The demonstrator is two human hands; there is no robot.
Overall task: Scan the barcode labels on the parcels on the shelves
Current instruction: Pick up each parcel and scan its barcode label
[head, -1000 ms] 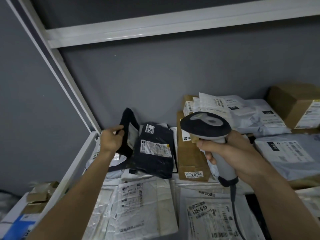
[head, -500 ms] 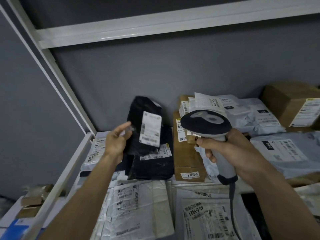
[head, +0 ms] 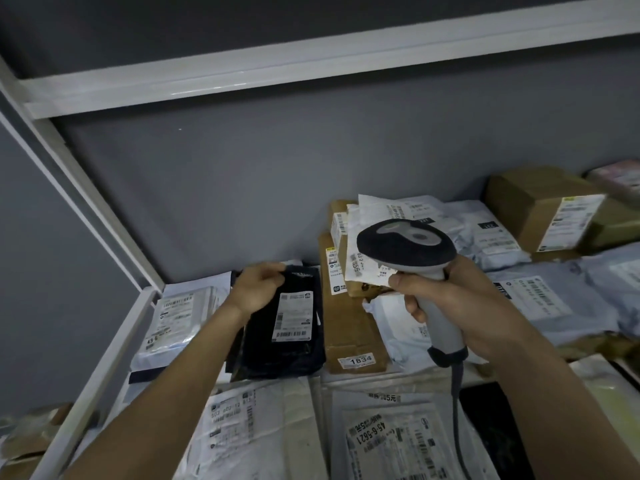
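Left hand grips the top edge of the flat black plastic mailer, just left of the long brown cardboard box; right hand clasps the grey handheld barcode scanner above that box

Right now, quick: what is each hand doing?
Left hand: fingers curled over the top edge of the black parcel, holding it.
Right hand: gripping the barcode scanner by its handle.

Open air lies between the parcel layer and the upper shelf beam. The grey back wall closes the rear; a slanted white post bounds the left. Stacked cardboard boxes rise mid-shelf, another carton at right.
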